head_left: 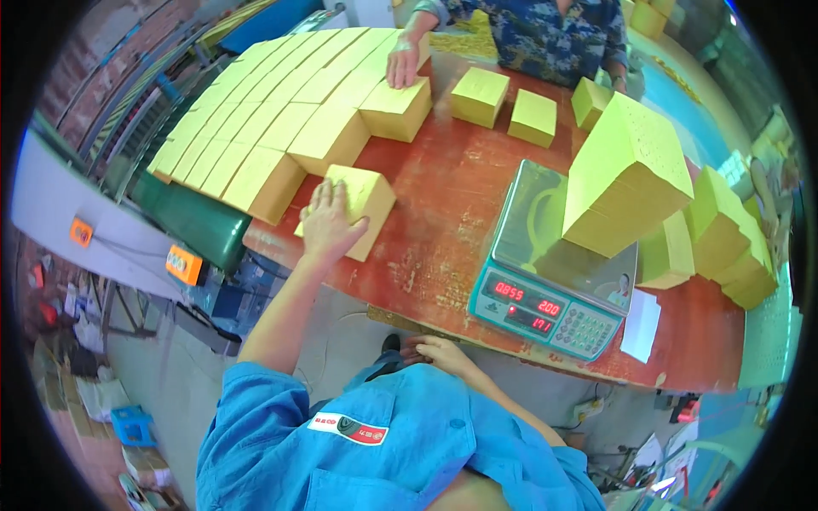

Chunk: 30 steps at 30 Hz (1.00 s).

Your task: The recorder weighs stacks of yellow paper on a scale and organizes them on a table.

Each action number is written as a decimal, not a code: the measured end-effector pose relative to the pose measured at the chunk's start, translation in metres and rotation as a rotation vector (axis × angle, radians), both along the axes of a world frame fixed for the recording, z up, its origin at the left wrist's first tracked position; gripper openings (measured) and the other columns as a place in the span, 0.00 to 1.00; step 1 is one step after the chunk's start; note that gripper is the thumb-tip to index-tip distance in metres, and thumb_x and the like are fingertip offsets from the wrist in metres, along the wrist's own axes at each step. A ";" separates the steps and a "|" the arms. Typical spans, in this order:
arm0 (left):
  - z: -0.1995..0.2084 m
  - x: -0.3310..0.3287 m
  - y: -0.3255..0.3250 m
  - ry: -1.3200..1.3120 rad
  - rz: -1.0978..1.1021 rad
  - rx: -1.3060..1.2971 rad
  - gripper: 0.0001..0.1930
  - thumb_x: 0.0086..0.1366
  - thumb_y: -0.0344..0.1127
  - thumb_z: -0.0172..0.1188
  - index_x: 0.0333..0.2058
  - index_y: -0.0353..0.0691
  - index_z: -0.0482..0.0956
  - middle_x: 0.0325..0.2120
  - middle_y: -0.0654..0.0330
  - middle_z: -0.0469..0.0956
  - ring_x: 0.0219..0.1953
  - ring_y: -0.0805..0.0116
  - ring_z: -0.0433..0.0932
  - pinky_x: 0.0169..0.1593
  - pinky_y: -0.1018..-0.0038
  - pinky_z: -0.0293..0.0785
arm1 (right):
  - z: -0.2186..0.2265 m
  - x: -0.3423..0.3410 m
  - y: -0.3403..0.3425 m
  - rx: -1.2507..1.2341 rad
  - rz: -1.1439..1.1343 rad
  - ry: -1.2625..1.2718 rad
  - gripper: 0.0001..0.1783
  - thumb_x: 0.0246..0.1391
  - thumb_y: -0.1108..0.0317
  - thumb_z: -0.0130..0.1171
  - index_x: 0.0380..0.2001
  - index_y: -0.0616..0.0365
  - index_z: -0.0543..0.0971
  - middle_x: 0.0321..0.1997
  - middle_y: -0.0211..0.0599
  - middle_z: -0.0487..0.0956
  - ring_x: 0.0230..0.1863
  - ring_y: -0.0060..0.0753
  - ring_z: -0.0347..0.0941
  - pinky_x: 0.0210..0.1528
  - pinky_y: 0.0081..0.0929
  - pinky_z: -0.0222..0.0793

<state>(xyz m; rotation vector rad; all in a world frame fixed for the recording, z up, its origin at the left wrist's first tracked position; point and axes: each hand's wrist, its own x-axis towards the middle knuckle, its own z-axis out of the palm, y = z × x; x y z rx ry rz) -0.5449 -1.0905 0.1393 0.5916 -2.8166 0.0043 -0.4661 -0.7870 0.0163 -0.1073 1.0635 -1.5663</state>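
My left hand [331, 223] lies with fingers spread on top of a yellow block [368, 198], which looks like a stack of paper, near the table's front left edge. My right hand [445, 354] hangs by my waist below the table edge, fingers loosely stretched out and holding nothing visible. Right of centre, a teal-edged digital scale [550, 315] with lit red figures carries a tall yellow block [626, 175] on its metal pan. Beyond my left hand, rows of similar yellow blocks [281, 119] stand tightly side by side.
Across the red table [417, 230], a co-worker's hand [404, 63] rests on a corner block of the rows. Separate blocks [480, 96] stand near that person. More blocks [724, 230] are stacked right of the scale, with a white paper slip [642, 327] beside it.
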 end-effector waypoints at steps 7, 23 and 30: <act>-0.005 0.035 -0.077 0.001 -0.104 0.018 0.45 0.52 0.54 0.63 0.65 0.38 0.61 0.67 0.47 0.58 0.69 0.51 0.55 0.64 0.48 0.56 | 0.038 0.005 -0.051 -0.125 -0.201 0.099 0.21 0.65 0.68 0.51 0.59 0.63 0.70 0.53 0.40 0.77 0.53 0.28 0.73 0.54 0.27 0.69; -0.005 0.027 -0.134 0.044 -0.323 0.269 0.40 0.61 0.46 0.61 0.67 0.36 0.56 0.68 0.43 0.52 0.71 0.45 0.48 0.70 0.53 0.47 | 0.037 -0.040 -0.123 0.644 -1.013 1.518 0.11 0.48 0.81 0.58 0.37 0.60 0.79 0.44 0.44 0.79 0.42 0.47 0.77 0.42 0.35 0.75; 0.047 -0.020 -0.137 0.265 -0.529 0.110 0.35 0.64 0.39 0.60 0.67 0.38 0.58 0.69 0.48 0.51 0.72 0.45 0.45 0.70 0.52 0.47 | 0.039 -0.035 -0.119 0.679 -0.994 1.495 0.11 0.47 0.81 0.58 0.36 0.61 0.78 0.48 0.44 0.77 0.48 0.47 0.75 0.47 0.38 0.74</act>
